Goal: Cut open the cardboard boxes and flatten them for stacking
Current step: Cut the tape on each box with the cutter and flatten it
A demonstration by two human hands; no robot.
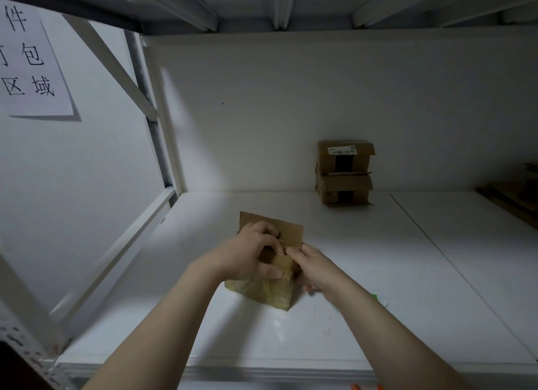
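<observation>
Head view: small brown taped cardboard box, near, flap raised; left hand grips top; right hand alongside, grasp unclear. Opening step, probably; next: part remaining tape.

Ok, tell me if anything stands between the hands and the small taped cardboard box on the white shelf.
Nothing visible does. The left hand grips the top of the small brown taped cardboard box and the right hand touches its right side. The two stacked brown cardboard boxes stand apart at the back wall.
</observation>
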